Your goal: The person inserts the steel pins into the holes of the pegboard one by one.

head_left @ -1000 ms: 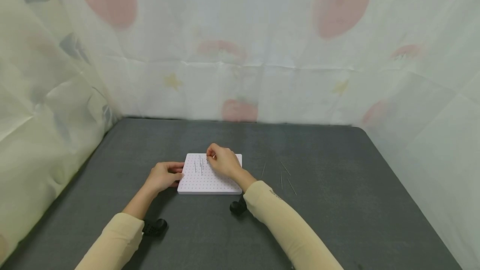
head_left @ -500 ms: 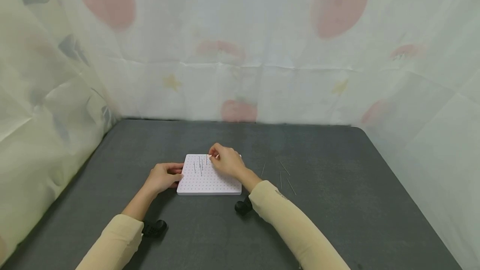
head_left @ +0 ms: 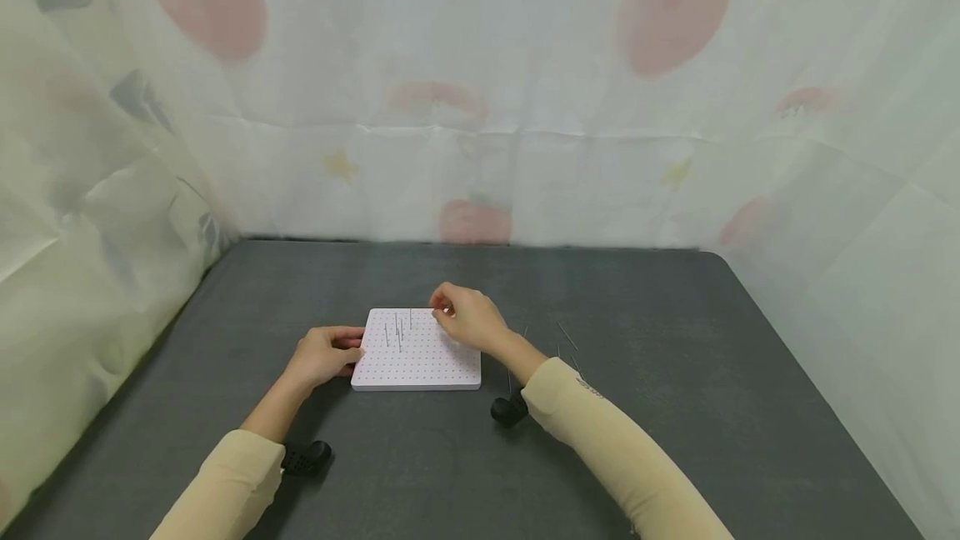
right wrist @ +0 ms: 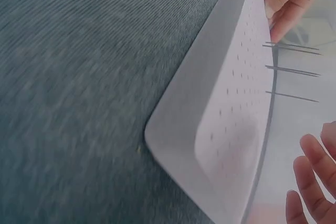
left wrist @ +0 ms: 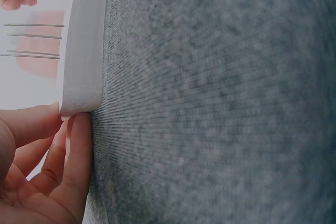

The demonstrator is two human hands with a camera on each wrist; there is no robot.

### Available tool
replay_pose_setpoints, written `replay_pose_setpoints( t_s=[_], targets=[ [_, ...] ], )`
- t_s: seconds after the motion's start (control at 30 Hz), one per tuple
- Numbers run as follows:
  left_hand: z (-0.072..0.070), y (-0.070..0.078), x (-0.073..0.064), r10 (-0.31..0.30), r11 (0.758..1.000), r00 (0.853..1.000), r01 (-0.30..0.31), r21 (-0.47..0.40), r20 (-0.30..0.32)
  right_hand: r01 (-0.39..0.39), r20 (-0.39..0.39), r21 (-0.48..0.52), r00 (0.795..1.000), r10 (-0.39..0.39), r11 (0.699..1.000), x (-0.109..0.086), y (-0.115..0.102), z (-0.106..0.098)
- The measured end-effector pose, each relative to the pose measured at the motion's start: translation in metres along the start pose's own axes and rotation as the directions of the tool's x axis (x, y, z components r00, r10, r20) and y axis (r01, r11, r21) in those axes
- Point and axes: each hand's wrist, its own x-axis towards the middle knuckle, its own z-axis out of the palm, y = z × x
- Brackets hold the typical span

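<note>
A white pegboard with rows of small holes lies flat on the dark table. Several thin metal pins stand upright in its rear left part; the right wrist view shows the same pins side-on. My left hand holds the board's left edge, thumb at the top edge and fingers against the side, as the thumb in the left wrist view shows. Over the board's rear right part hovers my right hand, its fingers loosely bent with nothing visible between them.
Several loose pins lie on the table right of the board, partly hidden behind the right forearm. A black wrist camera sits under each wrist. A printed curtain encloses the table's back and sides.
My right hand has drawn back to the right from the rearmost pin, which now stands free in the board. The left hand keeps its hold on the board's edge.
</note>
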Motion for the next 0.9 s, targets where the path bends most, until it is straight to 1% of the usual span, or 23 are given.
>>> replay_pose_setpoints(
  t_s=[0.2, 0.47, 0.67, 0.9],
  targets=[
    [0.0, 0.001, 0.0, -0.001, 1.0, 1.0, 0.001, 0.0, -0.001, 0.022, 0.001, 0.02, 1.0, -0.022, 1.0, -0.008, 0.008, -0.012],
    [0.002, 0.001, 0.0, 0.0, 1.0, 1.0, 0.0, -0.008, 0.003, 0.037, -0.003, 0.038, 0.999, -0.037, 0.999, -0.021, 0.023, -0.026],
    [0.002, 0.0, 0.002, 0.011, 1.0, 1.0, -0.011, -0.007, -0.001, 0.035, -0.044, 0.066, 0.998, -0.032, 0.997, -0.032, 0.037, -0.037],
    [0.002, 0.0, 0.003, 0.003, 1.0, 1.0, -0.003, 0.003, -0.005, 0.024, -0.099, 0.121, 0.995, -0.012, 0.992, -0.043, 0.054, -0.05]
  ],
)
